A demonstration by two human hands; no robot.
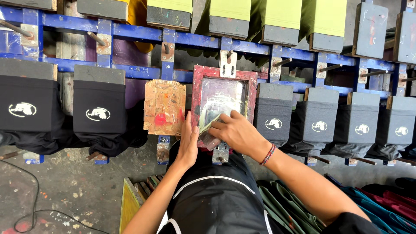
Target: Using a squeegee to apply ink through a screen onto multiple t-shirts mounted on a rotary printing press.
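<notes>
Right hand: the right hand (236, 130) is curled around a small pale squeegee (208, 125), pressing it onto the mesh of the red wooden-framed printing screen (223, 97), which lies flat at the middle of the rack.
Left hand: the left hand (187, 145) is open and flat, its edge braced against the screen's left rail — it grips nothing.
Slip risk: the brace is only a palm, so a hard stroke could likely nudge the frame sideways and smear or double the print.
Ink risk: the right fingers sit on the mesh itself; wet ink could probably pass to the skin, and from there to cloth.
Neighbour risk: the bare, paint-stained wooden board (164, 107) touches the frame's left side, and the grey shirts with white emblems (274, 115) hang just to the right — a stray drag could mark them.
Surface: a blue metal rack (130, 32) runs left to right, carrying boards dressed with black shirts (99, 108) at the left and yellow-green ones (281, 13) at the far side.
Room: a stained concrete floor (65, 186) with a black cable lies near left; folded coloured shirts (381, 203) are stacked near right.
</notes>
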